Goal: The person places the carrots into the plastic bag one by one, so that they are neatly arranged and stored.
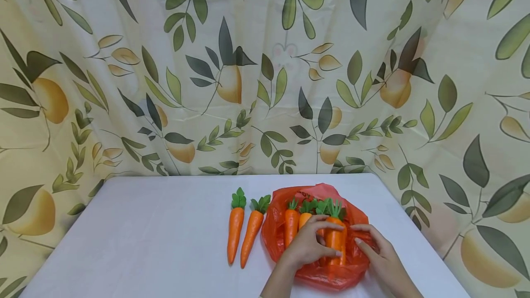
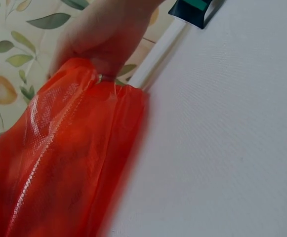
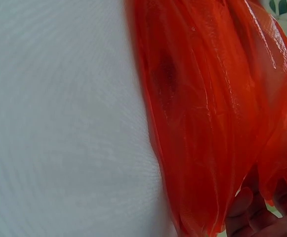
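A red plastic bag (image 1: 273, 238) lies with its mouth spread on the table, several orange toy carrots with green tops inside. My left hand (image 1: 305, 244) reaches over the near side of the bag and grips a thick carrot (image 1: 336, 238) between its fingers and thumb. On the bag's right side, my right hand (image 1: 381, 249) pinches the rim. In the right wrist view, curled fingers (image 3: 240, 202) hold the red film. Another carrot (image 1: 291, 226) stands at the left inside the bag. The lower ends of the bagged carrots are hidden by the film and my left hand.
Two loose carrots, one (image 1: 235, 233) farther left and one (image 1: 251, 238) beside the bag, lie side by side on the white table (image 1: 145, 243). Behind the table hangs a leaf-and-fruit patterned curtain (image 1: 256, 118).
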Tool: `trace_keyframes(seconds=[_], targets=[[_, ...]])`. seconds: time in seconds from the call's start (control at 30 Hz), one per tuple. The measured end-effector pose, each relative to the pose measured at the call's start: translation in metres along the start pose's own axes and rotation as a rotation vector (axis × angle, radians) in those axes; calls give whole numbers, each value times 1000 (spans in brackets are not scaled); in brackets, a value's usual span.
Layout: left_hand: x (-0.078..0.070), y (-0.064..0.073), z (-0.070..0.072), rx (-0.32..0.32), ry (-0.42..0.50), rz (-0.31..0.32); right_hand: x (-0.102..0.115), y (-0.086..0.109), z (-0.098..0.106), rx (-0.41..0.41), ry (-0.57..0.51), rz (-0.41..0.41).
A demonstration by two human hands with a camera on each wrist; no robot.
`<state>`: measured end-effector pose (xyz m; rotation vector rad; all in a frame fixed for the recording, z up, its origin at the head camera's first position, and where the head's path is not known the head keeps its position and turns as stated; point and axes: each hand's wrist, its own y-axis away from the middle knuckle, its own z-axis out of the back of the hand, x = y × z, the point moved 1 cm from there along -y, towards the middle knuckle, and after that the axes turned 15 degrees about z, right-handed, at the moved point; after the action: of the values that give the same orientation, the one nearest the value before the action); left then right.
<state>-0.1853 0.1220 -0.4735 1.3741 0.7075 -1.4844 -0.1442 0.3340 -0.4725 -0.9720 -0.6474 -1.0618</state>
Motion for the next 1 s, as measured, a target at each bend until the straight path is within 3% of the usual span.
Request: trace_keyframes(seconds=[0.17, 0.53, 0.73, 1.0], targets=[[0, 0, 1, -18, -3, -2, 0, -1, 0, 5, -16, -24], [-6, -1, 6, -45, -16, -2, -1, -2, -1, -8, -16, 27], [-9, -2, 10, -39, -9, 20, -2, -1, 0, 3, -33, -10], [-16, 1, 18, -46, 0, 45, -1, -1, 0, -3, -18, 14]])
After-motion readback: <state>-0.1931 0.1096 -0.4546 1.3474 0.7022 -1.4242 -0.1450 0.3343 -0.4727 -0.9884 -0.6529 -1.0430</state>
